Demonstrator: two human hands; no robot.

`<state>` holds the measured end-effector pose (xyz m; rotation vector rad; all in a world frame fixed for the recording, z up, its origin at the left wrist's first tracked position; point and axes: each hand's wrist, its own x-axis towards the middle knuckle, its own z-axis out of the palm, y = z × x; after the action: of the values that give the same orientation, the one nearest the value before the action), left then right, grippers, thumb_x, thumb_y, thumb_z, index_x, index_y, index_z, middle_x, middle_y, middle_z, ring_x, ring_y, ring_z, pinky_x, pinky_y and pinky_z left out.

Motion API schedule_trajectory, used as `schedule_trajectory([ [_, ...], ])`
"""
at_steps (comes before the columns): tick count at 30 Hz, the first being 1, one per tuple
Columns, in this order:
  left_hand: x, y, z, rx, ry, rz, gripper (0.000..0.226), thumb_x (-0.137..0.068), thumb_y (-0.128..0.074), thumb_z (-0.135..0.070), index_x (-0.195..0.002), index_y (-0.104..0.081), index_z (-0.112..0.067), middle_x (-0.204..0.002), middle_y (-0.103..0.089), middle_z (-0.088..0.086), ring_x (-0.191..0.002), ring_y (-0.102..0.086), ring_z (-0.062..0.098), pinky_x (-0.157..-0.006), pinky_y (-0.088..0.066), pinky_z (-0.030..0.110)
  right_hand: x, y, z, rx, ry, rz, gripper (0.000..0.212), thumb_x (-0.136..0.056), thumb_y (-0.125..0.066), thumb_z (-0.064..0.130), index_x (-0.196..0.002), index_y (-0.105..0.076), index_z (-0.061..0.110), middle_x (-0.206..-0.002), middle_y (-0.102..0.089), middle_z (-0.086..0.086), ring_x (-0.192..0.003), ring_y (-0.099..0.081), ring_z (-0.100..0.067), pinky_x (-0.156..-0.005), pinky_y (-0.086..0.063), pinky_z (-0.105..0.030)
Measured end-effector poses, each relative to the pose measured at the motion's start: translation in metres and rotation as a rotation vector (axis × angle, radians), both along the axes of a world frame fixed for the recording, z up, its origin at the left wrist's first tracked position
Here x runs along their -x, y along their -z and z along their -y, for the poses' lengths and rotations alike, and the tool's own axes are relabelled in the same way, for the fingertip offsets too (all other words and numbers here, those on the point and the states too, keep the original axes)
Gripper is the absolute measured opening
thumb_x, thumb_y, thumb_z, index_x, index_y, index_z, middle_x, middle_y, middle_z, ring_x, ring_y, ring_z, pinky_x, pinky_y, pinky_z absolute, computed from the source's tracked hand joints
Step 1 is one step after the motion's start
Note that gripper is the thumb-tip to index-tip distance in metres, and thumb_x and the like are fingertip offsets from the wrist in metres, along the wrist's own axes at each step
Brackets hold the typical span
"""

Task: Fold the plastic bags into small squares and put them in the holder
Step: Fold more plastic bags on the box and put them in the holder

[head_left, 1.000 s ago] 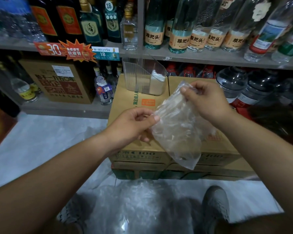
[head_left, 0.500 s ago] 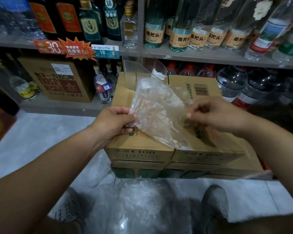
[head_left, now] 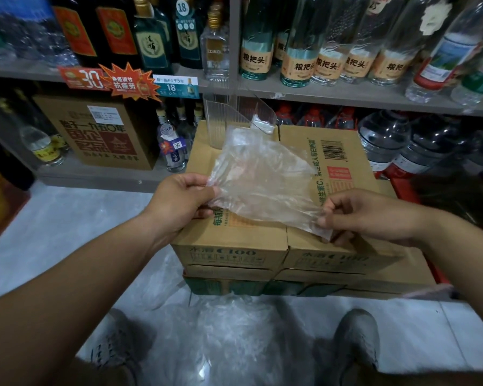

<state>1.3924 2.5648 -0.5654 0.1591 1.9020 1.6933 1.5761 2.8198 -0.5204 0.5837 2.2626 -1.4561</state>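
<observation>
Fingers [head_left: 198,190] of the left hand [head_left: 181,203] pinch the left edge of a thin, clear, crumpled plastic bag [head_left: 262,176], with the thumb on top. Fingers [head_left: 332,201] of the right hand [head_left: 368,215] are curled and pinch the bag's lower right corner. The bag is stretched between the 2 hands in the air, just above the top of a stack of brown cardboard cartons [head_left: 234,246], and its far corner tips upward.

At the back of the cartons' top stands a clear, ribbed plastic holder [head_left: 221,121], upright, with a pale folded wad low in its right part. On the floor in front of the cartons lies a heap of clear plastic bags [head_left: 234,330] between 2 grey shoes [head_left: 357,335]. Behind the cartons, grey shelves [head_left: 346,93] carry rows of bottles.
</observation>
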Motion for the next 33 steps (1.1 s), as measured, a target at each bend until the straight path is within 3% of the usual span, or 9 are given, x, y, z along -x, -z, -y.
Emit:
schedule_trajectory([
  [3, 0.0, -0.001, 0.002, 0.035, 0.003, -0.045, 0.016, -0.092, -0.072, -0.006, -0.107, -0.07, -0.003, -0.088, -0.073, 0.013, -0.06, -0.063, 0.013, -0.053, -0.056, 0.017, -0.003, -0.002, -0.009, 0.054, 0.035, 0.001, 0.021, -0.081, -0.075, 0.015, -0.088, -0.059, 0.004, -0.078, -0.065, -0.012, -0.07, -0.065, -0.019, -0.063, -0.056, -0.023],
  [5, 0.001, -0.001, 0.003, 0.066, -0.001, -0.086, 0.01, -0.092, -0.072, -0.008, -0.102, -0.07, -0.008, -0.081, -0.072, 0.009, -0.061, -0.064, 0.015, -0.054, -0.057, 0.019, -0.002, 0.0, -0.015, -0.033, 0.05, -0.017, 0.023, -0.074, -0.08, 0.018, -0.085, -0.064, 0.006, -0.077, -0.064, -0.011, -0.069, -0.061, -0.017, -0.062, -0.053, -0.024],
  [7, 0.002, 0.0, 0.004, 0.102, 0.0, -0.141, 0.006, -0.092, -0.072, -0.01, -0.098, -0.07, -0.011, -0.076, -0.073, 0.007, -0.063, -0.068, 0.017, -0.054, -0.057, 0.022, -0.002, 0.003, -0.02, -0.118, 0.074, -0.009, 0.02, -0.075, -0.083, 0.013, -0.086, -0.068, 0.006, -0.081, -0.064, -0.011, -0.072, -0.059, -0.017, -0.065, -0.051, -0.026],
  [11, 0.006, 0.007, 0.006, 0.163, 0.004, -0.219, 0.008, -0.092, -0.074, -0.014, -0.099, -0.071, -0.013, -0.086, -0.075, 0.016, -0.077, -0.075, 0.026, -0.058, -0.06, 0.027, -0.002, 0.008, -0.024, -0.18, 0.071, 0.075, 0.019, -0.082, -0.079, 0.005, -0.097, -0.069, 0.001, -0.082, -0.059, -0.014, -0.064, -0.055, -0.013, -0.056, -0.048, -0.021],
  [17, 0.009, 0.009, 0.01, 0.24, 0.032, -0.312, 0.01, -0.093, -0.072, -0.018, -0.103, -0.073, -0.015, -0.076, -0.07, 0.007, -0.057, -0.064, 0.006, -0.054, -0.052, 0.023, 0.005, 0.007, -0.023, -0.169, 0.096, 0.086, 0.029, -0.082, -0.078, 0.002, -0.108, -0.065, 0.0, -0.081, -0.063, -0.014, -0.067, -0.058, -0.017, -0.057, -0.049, -0.024],
  [24, 0.01, 0.007, 0.012, 0.261, 0.049, -0.347, 0.01, -0.095, -0.071, -0.018, -0.102, -0.073, -0.013, -0.08, -0.067, 0.009, -0.052, -0.059, 0.001, -0.051, -0.051, 0.017, 0.011, 0.01, -0.02, -0.163, 0.155, 0.031, 0.032, -0.081, -0.081, 0.03, -0.095, -0.068, 0.005, -0.078, -0.069, -0.008, -0.071, -0.063, -0.017, -0.065, -0.054, -0.028],
  [28, 0.011, 0.007, 0.011, 0.253, 0.034, -0.326, 0.009, -0.094, -0.071, -0.017, -0.1, -0.073, -0.011, -0.079, -0.066, 0.011, -0.051, -0.059, 0.003, -0.05, -0.051, 0.017, 0.012, 0.016, -0.02, -0.1, 0.203, -0.041, 0.016, -0.085, -0.077, 0.01, -0.092, -0.063, 0.003, -0.066, -0.069, -0.006, -0.063, -0.063, -0.017, -0.058, -0.053, -0.025],
  [33, 0.016, 0.008, 0.013, 0.221, 0.014, -0.271, 0.005, -0.094, -0.072, -0.016, -0.098, -0.073, -0.014, -0.08, -0.067, 0.012, -0.068, -0.063, 0.017, -0.061, -0.056, 0.031, 0.009, 0.01, -0.024, 0.018, 0.217, -0.074, 0.023, -0.081, -0.076, 0.007, -0.1, -0.067, -0.001, -0.074, -0.066, -0.012, -0.061, -0.062, -0.015, -0.057, -0.054, -0.024],
])
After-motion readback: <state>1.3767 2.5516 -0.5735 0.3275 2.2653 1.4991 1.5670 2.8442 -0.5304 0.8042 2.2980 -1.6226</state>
